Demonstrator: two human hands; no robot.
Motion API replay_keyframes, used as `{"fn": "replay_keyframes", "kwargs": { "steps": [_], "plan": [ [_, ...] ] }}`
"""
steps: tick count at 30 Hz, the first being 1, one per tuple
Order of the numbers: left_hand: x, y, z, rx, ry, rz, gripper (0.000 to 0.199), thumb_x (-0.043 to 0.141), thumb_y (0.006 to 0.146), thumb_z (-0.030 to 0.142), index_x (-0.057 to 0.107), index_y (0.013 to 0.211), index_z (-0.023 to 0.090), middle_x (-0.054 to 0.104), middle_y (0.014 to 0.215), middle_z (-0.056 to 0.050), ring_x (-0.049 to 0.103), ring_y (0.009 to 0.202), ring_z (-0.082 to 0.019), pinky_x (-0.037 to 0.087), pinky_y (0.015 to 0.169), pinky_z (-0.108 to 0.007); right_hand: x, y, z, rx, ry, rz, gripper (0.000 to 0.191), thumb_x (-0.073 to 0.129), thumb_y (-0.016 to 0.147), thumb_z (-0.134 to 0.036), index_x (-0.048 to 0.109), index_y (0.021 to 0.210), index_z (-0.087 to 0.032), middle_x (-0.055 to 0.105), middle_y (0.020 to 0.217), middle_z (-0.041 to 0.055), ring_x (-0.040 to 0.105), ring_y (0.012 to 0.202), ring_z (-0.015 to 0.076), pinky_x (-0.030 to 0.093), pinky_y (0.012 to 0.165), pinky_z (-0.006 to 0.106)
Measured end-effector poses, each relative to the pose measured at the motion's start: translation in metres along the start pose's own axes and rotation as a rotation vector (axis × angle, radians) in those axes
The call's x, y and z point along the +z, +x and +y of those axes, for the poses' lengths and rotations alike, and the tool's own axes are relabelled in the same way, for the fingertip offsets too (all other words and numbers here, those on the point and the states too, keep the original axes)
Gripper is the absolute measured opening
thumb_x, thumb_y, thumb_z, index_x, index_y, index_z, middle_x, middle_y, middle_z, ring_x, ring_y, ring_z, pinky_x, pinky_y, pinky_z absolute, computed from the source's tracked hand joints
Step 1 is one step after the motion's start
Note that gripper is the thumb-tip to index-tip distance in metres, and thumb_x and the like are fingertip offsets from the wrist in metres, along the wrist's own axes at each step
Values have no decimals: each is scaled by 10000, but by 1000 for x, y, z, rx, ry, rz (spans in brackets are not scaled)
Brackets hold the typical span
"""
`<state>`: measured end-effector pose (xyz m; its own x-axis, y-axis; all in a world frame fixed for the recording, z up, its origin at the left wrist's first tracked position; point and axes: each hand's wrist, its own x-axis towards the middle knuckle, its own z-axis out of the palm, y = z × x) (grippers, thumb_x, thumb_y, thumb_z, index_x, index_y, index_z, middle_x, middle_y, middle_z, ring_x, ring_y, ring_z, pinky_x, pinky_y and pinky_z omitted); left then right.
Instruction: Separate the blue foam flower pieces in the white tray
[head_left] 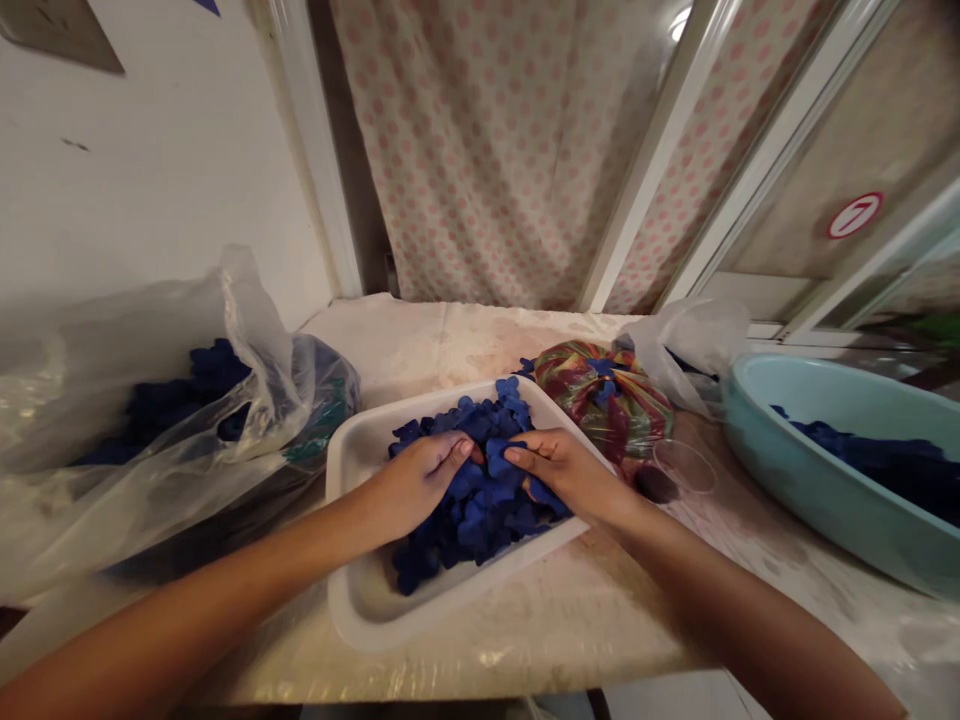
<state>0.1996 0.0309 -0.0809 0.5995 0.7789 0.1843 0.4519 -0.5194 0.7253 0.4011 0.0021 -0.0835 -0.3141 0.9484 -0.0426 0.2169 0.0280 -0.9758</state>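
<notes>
Apparently we are working over a shallow white tray, set squarely in front of us on a table covered in stained plastic sheeting, probably so both hands can reach it without stretching. Its raised rim seems to keep the heap of small dark-blue pieces from sliding off, though a few sit high against the far corner. Our left hand and right hand rest on top of the heap, palms down, fingers loosely curved and fingertips pointing toward each other, with a narrow gap between them. Neither hand is spread flat, and we cannot tell whether either is pinching a piece, because the fingers partly cover the pieces beneath them. To the left, a clear plastic bag lies slumped with its mouth loose and more blue pieces inside. Beyond the tray, a knotted multicoloured bag sits against the far edge, with a few blue pieces on it, and a small clear round cup or lid lies beside it. To the right, a pale blue basin holds another dark-blue mass, placed within easy reach of our right hand, it seems.
</notes>
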Motion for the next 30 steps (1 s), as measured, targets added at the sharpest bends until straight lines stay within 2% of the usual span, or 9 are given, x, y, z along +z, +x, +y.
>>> {"fn": "replay_keyframes", "kwargs": {
  "steps": [3,6,9,12,15,18,22,26,30],
  "plan": [
    [-5,-2,3,15,-29,84,289,343,895,291,610,840,192,652,823,-30,591,796,-174,462,728,-275,-1,1,2,-9,-16,30,401,585,748,-538,487,627,-168,389,499,-65,307,425,45,210,411,201],
    [-8,-3,4,44,-85,64,283,315,849,172,596,836,207,624,836,-10,567,798,-157,448,768,-274,-2,1,6,40,-19,115,478,491,775,-611,421,575,-183,314,437,-80,268,368,47,191,387,210],
    [-8,-2,4,3,-122,16,252,327,846,165,557,932,224,578,809,5,535,724,-137,451,740,-271,-2,2,8,18,-98,219,458,460,801,-604,509,644,-176,417,478,-50,396,420,79,309,439,221],
    [-5,1,5,18,-176,9,237,401,861,231,509,1072,225,562,890,-12,531,788,-135,452,771,-280,-2,1,6,-41,-163,249,410,523,793,-551,569,1013,-208,610,881,35,584,795,159,450,735,295],
    [-1,4,6,35,-301,-1,368,521,803,224,467,1167,220,545,881,-8,531,787,-130,458,733,-272,-1,-2,0,-96,-195,282,425,457,836,-545,526,1143,-259,553,1172,54,510,1094,204,369,952,357],
    [0,6,6,-24,-475,6,479,621,716,189,464,1167,219,522,741,37,523,665,-106,455,635,-239,-1,-5,-6,-205,-248,147,361,463,840,-529,579,1028,-243,569,1124,49,494,1106,207,341,973,343],
    [-1,7,8,-81,-546,15,473,688,655,184,518,1095,199,493,621,75,492,559,-80,422,546,-204,0,-4,-8,-246,-303,-36,259,565,804,-455,596,819,-198,593,895,33,545,886,171,400,840,299],
    [-3,7,10,-91,-542,51,405,682,657,168,565,1044,171,567,666,47,555,622,-88,469,634,-229,-1,-1,2,-133,-177,153,270,492,848,-445,578,805,-193,562,763,5,517,718,141,414,689,277],
    [-3,6,11,-141,-527,32,293,627,696,168,606,988,160,647,735,-5,609,669,-117,499,661,-263,-1,2,14,-23,-6,416,307,572,771,-505,593,898,-226,616,931,28,556,902,196,430,811,335]
  ]
}}
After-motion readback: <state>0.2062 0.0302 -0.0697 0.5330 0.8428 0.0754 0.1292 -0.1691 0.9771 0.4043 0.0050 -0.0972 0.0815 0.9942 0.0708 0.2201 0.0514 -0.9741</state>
